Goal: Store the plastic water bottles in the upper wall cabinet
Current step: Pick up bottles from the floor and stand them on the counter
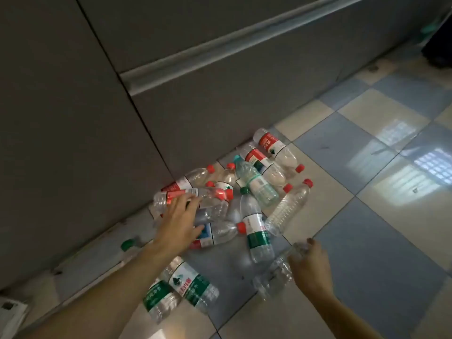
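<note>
On the tiled floor [367, 253] by the grey cabinet base [220, 81], the bottles [244, 192] lie heaped. I have my right hand [309, 267] curled round a clear bottle [276, 272], and my left hand [179, 220] spread flat over the pile, holding nothing. I judge this the gathering step; next, the left hand must close on 1 bottle.

We see clear, thin plastic bottles [256, 189] with glossy printed labels and smooth red or green plastic caps. The floor tiles [381, 253] look glazed and shiny, throwing back window light. The grey cabinet panels [220, 99] appear smooth and matt, with a satin metal-looking strip [220, 48].
</note>
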`<state>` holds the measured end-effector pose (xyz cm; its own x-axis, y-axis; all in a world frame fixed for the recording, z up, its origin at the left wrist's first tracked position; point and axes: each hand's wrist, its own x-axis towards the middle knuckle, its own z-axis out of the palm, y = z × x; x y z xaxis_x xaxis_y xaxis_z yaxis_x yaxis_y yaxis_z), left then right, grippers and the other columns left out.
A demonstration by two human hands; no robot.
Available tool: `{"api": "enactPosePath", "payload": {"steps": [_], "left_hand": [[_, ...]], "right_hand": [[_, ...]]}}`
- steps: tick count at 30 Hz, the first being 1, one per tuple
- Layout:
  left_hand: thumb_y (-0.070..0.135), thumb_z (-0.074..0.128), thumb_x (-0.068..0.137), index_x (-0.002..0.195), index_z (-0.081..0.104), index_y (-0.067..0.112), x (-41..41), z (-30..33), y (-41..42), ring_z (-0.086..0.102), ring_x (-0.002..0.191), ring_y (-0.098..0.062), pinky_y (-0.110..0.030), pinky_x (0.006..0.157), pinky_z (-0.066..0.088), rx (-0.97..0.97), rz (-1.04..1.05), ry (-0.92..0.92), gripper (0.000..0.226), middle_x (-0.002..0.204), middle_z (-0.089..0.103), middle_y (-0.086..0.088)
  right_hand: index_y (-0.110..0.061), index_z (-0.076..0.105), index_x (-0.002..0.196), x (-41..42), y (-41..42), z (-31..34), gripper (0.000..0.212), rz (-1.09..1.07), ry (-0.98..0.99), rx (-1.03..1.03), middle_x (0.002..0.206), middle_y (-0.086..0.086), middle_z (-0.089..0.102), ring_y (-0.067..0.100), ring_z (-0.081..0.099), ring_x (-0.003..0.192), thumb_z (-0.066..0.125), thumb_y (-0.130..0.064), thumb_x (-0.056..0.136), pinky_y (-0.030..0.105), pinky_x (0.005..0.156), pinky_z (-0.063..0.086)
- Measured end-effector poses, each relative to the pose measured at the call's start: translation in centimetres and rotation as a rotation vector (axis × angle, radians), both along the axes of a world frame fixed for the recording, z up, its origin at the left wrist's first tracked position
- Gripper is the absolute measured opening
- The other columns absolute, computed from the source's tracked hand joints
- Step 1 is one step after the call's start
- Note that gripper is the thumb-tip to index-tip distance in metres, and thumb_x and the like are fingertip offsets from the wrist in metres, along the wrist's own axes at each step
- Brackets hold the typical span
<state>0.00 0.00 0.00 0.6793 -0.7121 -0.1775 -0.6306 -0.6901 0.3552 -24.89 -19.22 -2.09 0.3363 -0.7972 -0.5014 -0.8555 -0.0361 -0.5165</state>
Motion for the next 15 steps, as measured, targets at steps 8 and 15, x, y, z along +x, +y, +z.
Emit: {"api": "enactPosePath", "payload": {"steps": [8, 15], "left_hand": [[0.05, 0.077, 0.083, 0.158, 0.001, 0.032, 4.7, -5.0, -6.0, 0.038, 0.145, -0.029, -0.049, 0.12, 0.025, 0.219, -0.207, -0.237, 0.108, 0.158, 0.037, -0.01], [0.037, 0.075, 0.089, 0.155, 0.026, 0.024, 3.6, -3.4, -5.1, 0.051, 0.128, -0.029, -0.045, 0.102, 0.046, 0.215, -0.254, -0.348, 0.083, 0.139, 0.051, -0.008]], "right_hand": [[-0.009, 0.052, 0.121, -0.5, -2.4, -6.3, 0.05, -0.38, -0.156, 0.189, 0.109, 0.011, 0.063, 0.025, 0.065, 0.084, 0.079, -0.029, 0.085, 0.038, 0.066, 0.057], [-0.003, 0.06, 0.105, -0.7, -2.3, -6.2, 0.033, -0.541, -0.164, 0.473, 0.086, 0.021, 0.069, 0.028, 0.069, 0.051, 0.08, -0.019, 0.085, 0.03, 0.043, 0.053]]}}
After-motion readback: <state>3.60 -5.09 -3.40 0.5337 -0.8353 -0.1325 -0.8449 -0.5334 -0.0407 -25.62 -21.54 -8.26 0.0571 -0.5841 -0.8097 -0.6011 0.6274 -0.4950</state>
